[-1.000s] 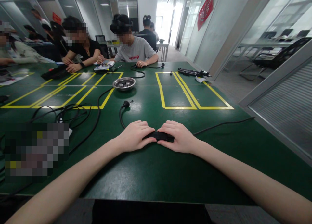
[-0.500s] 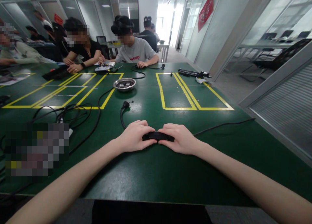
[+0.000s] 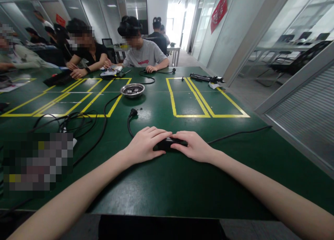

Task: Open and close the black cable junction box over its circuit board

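A small flat black device (image 3: pixel 164 144) lies on the green table (image 3: pixel 167 188) right in front of me, mostly covered by my hands. My left hand (image 3: pixel 144 142) grips its left end, fingers reaching over the top and thumb underneath. On the device's right end rests my right hand (image 3: pixel 194 146), with curled fingers pinching it. A black cable (image 3: pixel 240 132) runs off to the right from under my right hand. Another black cord ending in a plug (image 3: pixel 134 112) curves away just beyond my left hand.
A tangle of black cables (image 3: pixel 70 121) lies at the left. A metal bowl (image 3: pixel 132 89) with small parts stands farther back. Yellow tape rectangles (image 3: pixel 190 101) mark the tabletop. A black tool (image 3: pixel 206 78) lies at the far right. Several people sit at the far end.
My left hand's fingers have stretched further over the top of the black device, covering more of it. The device has shifted slightly away from me. My right hand stays on its right end.
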A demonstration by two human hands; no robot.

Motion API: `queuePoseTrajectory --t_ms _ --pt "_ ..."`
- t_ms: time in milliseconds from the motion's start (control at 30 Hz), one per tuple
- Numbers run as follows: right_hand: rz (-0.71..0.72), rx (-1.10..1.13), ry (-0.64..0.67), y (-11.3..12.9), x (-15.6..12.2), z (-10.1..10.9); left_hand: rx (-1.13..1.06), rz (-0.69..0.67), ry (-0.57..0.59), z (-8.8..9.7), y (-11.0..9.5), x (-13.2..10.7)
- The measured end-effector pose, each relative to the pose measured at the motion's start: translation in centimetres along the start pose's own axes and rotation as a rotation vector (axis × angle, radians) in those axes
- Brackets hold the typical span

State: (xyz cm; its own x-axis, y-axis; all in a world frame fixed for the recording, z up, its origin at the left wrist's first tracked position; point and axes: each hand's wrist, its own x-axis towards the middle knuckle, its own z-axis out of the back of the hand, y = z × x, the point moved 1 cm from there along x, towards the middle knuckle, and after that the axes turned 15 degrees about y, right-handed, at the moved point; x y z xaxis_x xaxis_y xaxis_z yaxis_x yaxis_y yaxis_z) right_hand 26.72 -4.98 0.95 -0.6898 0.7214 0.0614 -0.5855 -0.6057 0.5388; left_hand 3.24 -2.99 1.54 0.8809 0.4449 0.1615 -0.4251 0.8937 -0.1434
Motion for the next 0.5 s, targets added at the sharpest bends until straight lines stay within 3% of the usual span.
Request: queuePoseTrajectory --t_ms 200,333,400,500 --pt "-0.099 0.408 0.086 -0.2 -0.2 1.4 0.183 -0.136 -0.095 0.3 0.5 0.0" --pt "-0.106 0.609 0.201 -0.7 -0.4 1.2 0.202 -0.148 -0.066 0.4 0.2 0.2" --pt "-0.094 0.553 0.202 -0.6 -0.6 1.0 0.173 -0.131 -0.029 0.4 -0.1 0.3" --pt "-0.006 0.226 0.079 -0.2 -0.8 0.8 0.113 -0.09 0.006 0.3 -0.1 0.2"
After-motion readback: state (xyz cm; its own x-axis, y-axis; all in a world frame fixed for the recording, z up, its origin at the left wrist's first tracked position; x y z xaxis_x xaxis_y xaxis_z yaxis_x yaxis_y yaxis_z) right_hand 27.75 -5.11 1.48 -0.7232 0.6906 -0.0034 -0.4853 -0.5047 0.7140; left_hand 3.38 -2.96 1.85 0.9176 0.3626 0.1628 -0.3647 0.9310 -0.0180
